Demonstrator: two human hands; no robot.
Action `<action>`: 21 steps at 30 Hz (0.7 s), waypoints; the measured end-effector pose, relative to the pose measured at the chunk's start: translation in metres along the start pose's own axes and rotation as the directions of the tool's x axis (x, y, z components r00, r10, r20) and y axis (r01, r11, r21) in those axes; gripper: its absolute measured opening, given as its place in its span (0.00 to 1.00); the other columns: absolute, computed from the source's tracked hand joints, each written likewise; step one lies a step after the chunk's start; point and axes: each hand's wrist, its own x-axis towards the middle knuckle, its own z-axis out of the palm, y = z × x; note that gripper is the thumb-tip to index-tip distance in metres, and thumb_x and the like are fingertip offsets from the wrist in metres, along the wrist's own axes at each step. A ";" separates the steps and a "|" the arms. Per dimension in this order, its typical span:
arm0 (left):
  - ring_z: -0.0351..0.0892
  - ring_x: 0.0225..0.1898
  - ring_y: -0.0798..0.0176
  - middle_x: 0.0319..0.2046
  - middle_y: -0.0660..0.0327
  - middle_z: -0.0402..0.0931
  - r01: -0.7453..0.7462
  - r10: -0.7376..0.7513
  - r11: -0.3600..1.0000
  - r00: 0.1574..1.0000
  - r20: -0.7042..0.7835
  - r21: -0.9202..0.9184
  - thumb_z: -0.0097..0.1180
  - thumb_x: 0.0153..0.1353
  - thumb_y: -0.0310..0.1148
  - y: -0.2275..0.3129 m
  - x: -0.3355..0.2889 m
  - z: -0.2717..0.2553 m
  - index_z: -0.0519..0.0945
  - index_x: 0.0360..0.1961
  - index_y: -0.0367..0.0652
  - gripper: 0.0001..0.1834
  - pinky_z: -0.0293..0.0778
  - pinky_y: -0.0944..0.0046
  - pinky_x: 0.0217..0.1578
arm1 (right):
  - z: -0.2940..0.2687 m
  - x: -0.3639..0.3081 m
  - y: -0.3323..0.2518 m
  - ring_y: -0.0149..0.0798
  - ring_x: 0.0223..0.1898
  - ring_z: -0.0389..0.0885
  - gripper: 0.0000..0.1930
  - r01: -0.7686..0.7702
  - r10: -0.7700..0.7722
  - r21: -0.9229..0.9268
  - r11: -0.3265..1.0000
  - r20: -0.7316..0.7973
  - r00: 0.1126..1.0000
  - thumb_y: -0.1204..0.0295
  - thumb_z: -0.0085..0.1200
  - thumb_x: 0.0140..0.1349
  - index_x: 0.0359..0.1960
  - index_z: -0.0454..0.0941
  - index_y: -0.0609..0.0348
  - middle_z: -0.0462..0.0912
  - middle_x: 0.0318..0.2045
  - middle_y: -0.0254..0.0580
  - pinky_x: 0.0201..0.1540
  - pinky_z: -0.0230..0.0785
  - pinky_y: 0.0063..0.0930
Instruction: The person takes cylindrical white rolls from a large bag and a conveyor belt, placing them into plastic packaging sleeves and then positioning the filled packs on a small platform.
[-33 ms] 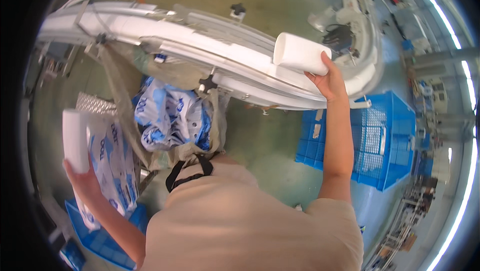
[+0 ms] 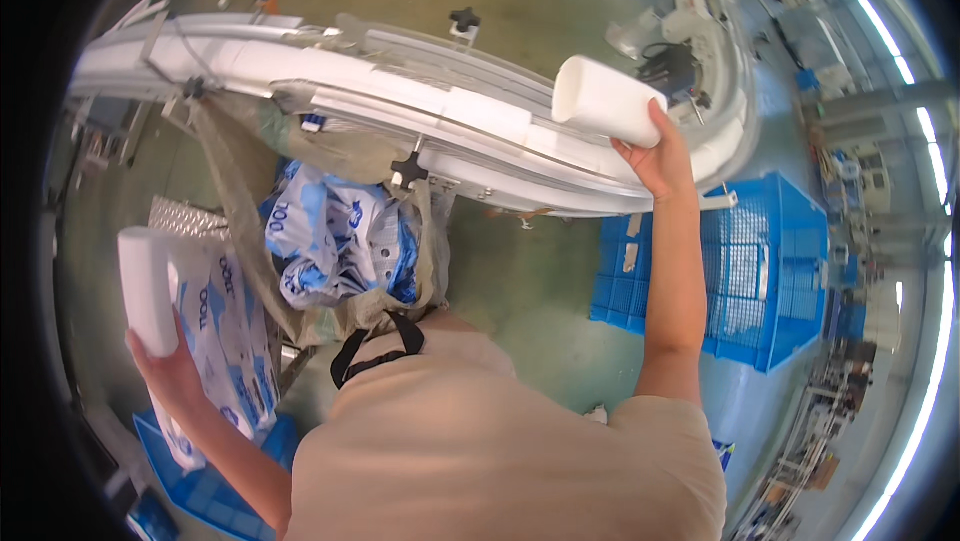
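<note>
My right hand [image 2: 656,161] grips a smooth white paper roll [image 2: 606,101] by its right end, thumb on top and fingers beneath. This roll is over the curved conveyor [image 2: 560,191], its open-facing oval end pointing left. On the left, my left hand [image 2: 168,371] is closed around the lower end of a second white paper roll [image 2: 146,286], held nearly upright. Behind that roll lies a stack of printed white-and-blue plastic bags [image 2: 225,341]. More white rolls [image 2: 485,116] lie in a row along the conveyor between its rails.
A woven sack [image 2: 232,166] hangs below the conveyor, holding crumpled blue-and-white plastic film [image 2: 345,231]. A large blue crate [image 2: 735,276] stands on the right, and a blue bin [image 2: 215,491] at lower left. A black star knob [image 2: 408,171] sticks out from the conveyor's near side.
The left roll has tipped slightly, its top leaning a little further left. The right roll has tilted a little, its oval end turning more into view. Both hands keep their hold.
</note>
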 end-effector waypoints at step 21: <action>0.70 0.50 0.55 0.49 0.56 0.69 0.270 -0.224 0.955 0.928 0.298 -0.122 0.47 0.63 0.42 -0.067 0.035 0.037 0.68 0.52 0.46 0.19 0.74 0.59 0.44 | -0.156 -0.081 -0.027 0.39 0.46 0.73 0.27 0.443 -0.384 -0.104 0.891 -0.694 0.610 0.57 0.57 0.54 0.52 0.66 0.57 0.74 0.46 0.40 0.41 0.67 0.27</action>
